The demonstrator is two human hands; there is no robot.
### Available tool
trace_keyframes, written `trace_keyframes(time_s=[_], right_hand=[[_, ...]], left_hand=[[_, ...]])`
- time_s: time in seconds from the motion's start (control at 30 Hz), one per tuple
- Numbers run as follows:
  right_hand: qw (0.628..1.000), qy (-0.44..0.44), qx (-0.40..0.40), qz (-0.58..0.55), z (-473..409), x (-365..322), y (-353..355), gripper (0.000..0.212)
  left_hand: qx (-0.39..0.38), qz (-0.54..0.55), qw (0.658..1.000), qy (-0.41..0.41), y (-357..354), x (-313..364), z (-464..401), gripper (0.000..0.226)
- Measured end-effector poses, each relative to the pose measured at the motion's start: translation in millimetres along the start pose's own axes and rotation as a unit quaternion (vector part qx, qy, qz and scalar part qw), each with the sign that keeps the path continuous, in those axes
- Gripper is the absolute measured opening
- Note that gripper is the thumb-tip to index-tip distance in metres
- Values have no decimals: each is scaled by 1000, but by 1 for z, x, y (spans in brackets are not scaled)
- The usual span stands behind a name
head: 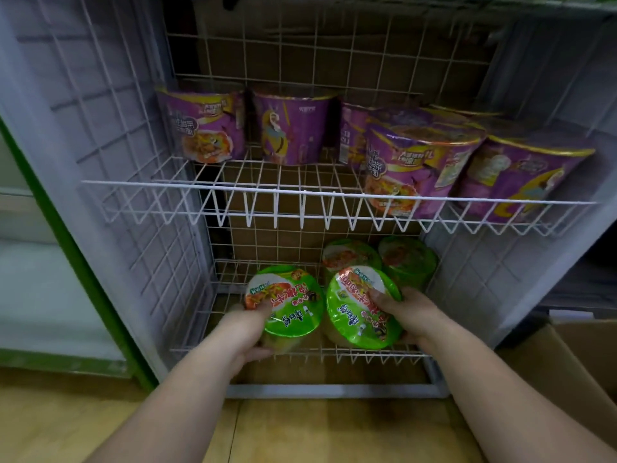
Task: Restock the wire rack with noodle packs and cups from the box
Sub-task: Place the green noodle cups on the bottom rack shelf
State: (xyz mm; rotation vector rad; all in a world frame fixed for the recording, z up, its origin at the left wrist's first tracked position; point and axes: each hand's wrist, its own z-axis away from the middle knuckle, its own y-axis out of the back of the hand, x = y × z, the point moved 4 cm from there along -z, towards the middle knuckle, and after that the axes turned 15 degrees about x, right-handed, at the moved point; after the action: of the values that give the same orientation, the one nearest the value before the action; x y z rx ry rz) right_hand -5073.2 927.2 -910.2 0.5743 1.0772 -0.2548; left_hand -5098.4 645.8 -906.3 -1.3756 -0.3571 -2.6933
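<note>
A person's two bare forearms reach forward into the bottom shelf (300, 354) of a white wire rack (233, 192); the left hand (247, 332) grips a green-lidded noodle cup (287, 300), thumb pressed on the lid and fingers curled under its side; the right hand (405, 310) grips a second green-lidded cup (359, 312), thumb on the lid and fingers wrapped round its right side; the two cups are tilted toward the viewer and touch each other between the hands, just over the front part of the shelf; beyond the right hand, further back on the same shelf, stand two more green-lidded cups (409, 259), side by side; above both hands, the upper shelf (334, 195) holds purple noodle cups; two of them (290, 128) stand at the back above the left hand, and at least three more (417, 158) crowd the side above the right hand, the front ones against the shelf's front rail; behind the rack, brown cardboard shows through the wire grid; to the right of the right forearm, low down, is the open edge of a cardboard box (574, 362), its inside hidden from view; the rack stands on a wooden floor (317, 432); to the left of the left arm is a green-trimmed panel (76, 255).
</note>
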Motion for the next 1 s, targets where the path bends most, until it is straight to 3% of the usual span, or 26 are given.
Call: trace_keyframes(time_s=[0.17, 0.4, 0.63, 0.83, 1.0], right_hand=[[998, -35, 40, -34, -20, 22, 18, 69], [995, 14, 79, 62, -34, 31, 25, 48], [991, -115, 18, 68, -13, 35, -21, 47], [973, -1, -23, 229, 2, 14, -77, 55], [988, -17, -6, 150, -2, 6, -125, 61]], left_hand=[[-36, -3, 999, 6, -30, -9, -6, 43], [-7, -45, 999, -14, -55, -26, -18, 33], [21, -31, 999, 31, -27, -23, -36, 45], [15, 111, 991, 75, 12, -11, -62, 37], [15, 146, 985, 87, 31, -4, -69, 34]])
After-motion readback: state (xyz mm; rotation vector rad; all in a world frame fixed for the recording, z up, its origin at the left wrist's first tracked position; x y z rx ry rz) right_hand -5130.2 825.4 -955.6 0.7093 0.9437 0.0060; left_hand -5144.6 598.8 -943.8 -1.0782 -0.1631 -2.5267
